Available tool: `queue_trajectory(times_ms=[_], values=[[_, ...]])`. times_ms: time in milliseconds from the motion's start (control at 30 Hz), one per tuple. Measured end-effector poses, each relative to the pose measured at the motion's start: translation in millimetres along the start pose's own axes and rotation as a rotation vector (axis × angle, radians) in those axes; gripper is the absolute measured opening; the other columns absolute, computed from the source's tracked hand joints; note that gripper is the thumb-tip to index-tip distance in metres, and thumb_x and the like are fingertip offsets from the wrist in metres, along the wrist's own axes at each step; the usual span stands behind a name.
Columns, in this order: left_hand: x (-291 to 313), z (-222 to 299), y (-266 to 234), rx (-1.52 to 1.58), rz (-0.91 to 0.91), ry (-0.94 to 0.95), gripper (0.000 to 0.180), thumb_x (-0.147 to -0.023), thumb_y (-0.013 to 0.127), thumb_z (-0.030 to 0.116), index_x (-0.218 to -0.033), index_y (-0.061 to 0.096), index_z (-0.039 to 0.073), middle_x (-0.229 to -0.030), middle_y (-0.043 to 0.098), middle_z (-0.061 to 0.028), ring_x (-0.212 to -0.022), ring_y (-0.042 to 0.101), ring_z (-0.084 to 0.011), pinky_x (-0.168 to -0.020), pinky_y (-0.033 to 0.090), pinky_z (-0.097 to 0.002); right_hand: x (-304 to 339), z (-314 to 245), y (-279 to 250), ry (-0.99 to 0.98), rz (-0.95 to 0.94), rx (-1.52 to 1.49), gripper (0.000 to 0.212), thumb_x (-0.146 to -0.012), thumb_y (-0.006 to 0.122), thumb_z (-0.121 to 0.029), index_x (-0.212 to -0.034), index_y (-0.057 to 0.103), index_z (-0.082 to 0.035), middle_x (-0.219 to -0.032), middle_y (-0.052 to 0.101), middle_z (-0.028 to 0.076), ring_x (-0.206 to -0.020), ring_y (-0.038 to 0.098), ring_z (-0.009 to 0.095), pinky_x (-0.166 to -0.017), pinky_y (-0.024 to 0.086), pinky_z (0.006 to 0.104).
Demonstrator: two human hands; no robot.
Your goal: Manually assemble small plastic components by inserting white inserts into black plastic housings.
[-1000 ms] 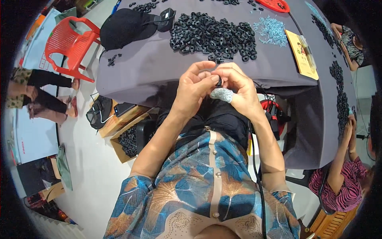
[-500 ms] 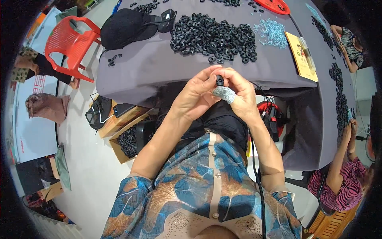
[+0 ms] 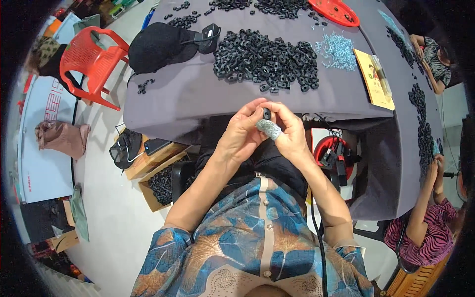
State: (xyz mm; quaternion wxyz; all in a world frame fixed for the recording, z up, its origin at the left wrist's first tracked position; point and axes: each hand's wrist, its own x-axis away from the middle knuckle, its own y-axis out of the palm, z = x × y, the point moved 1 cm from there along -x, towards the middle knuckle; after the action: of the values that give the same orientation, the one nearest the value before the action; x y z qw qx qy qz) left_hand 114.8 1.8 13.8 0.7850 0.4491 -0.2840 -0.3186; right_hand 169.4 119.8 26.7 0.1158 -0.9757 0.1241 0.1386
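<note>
Just off the near table edge, my left hand [image 3: 241, 131] and my right hand [image 3: 293, 134] meet at the fingertips. Between them is a small black plastic piece [image 3: 266, 114], rounded, with a dark hole or recess in it. Both hands have their fingers closed around this piece. A pale grey wrap [image 3: 268, 129] covers my right thumb, which lies just below the piece. Beyond my hands on the table spreads a large heap of similar black plastic pieces [image 3: 267, 59]. Right of that heap lies a pile of tiny light-blue bits [image 3: 337, 51].
A black cap [image 3: 161, 47] sits at the table's left, a yellow booklet [image 3: 372, 81] at its right. The grey tablecloth [image 3: 193, 99] hangs over the near edge. Left are a red chair [image 3: 91, 62] and a box of black pieces [image 3: 161, 185]. Co-workers' arms [image 3: 425, 190] reach in at right.
The table and its contents appear slightly lower as the view shifts. My joined hands have moved a little left and down in the picture, and the wrapped right thumb has tilted closer beneath the piece.
</note>
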Motion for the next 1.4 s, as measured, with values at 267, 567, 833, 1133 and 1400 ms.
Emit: queue_trajectory(times_ms=[267, 567, 833, 1133, 1400], values=[[0.4, 16.0, -10.9, 0.004, 0.164, 0.062, 0.027, -0.084, 0.054, 0.012, -0.109, 0.051, 0.003, -0.088, 0.058, -0.0079, -0.076, 0.057, -0.0155, -0.066, 0.049, -0.0301, -2.8, 6.4, 1.8, 0.106, 0.016, -0.225, 0.032, -0.08, 0.056, -0.004, -0.112, 0.052, 0.0, -0.101, 0.06, 0.009, -0.077, 0.055, 0.009, -0.072, 0.046, 0.0245], [-2.8, 35.1, -7.5, -0.074, 0.212, 0.218, 0.02, -0.086, 0.057, 0.014, -0.102, 0.054, 0.004, -0.089, 0.062, -0.0092, -0.076, 0.063, -0.0192, -0.064, 0.053, -0.0255, -6.1, 23.1, -11.7, 0.18, -0.056, 0.061, 0.019, -0.085, 0.052, -0.003, -0.103, 0.058, -0.001, -0.093, 0.063, 0.004, -0.085, 0.057, 0.009, -0.075, 0.045, 0.0227], [-4.8, 39.4, -7.7, 0.093, 0.141, 0.174, 0.022, -0.084, 0.059, 0.014, -0.104, 0.055, 0.007, -0.09, 0.061, -0.0072, -0.08, 0.061, -0.0207, -0.07, 0.051, -0.0297, -10.3, 43.0, -16.5, 0.326, 0.068, -0.287, 0.016, -0.085, 0.05, -0.001, -0.098, 0.06, -0.002, -0.083, 0.064, 0.003, -0.06, 0.05, 0.004, -0.055, 0.042, 0.018], [-0.9, 47.6, -25.6, 0.11, 0.157, 0.195, 0.023, -0.083, 0.06, 0.014, -0.103, 0.055, 0.003, -0.086, 0.053, -0.0087, -0.074, 0.048, -0.0184, -0.065, 0.044, -0.0281, -8.5, 42.1, -19.3, 0.321, 0.06, -0.135, 0.023, -0.08, 0.046, 0.002, -0.098, 0.06, -0.002, -0.081, 0.063, 0.003, -0.06, 0.053, 0.007, -0.055, 0.043, 0.0204], [-8.4, 31.7, -23.8, 0.16, 0.186, 0.137, 0.013, -0.081, 0.063, 0.014, -0.089, 0.055, 0.006, -0.079, 0.054, -0.005, -0.068, 0.05, -0.0151, -0.06, 0.043, -0.0263, -11.1, 38.0, -27.2, 0.274, 0.102, 0.064, 0.02, -0.081, 0.049, 0.0, -0.097, 0.061, -0.003, -0.08, 0.064, 0.001, -0.057, 0.052, 0.005, -0.051, 0.041, 0.0196]])
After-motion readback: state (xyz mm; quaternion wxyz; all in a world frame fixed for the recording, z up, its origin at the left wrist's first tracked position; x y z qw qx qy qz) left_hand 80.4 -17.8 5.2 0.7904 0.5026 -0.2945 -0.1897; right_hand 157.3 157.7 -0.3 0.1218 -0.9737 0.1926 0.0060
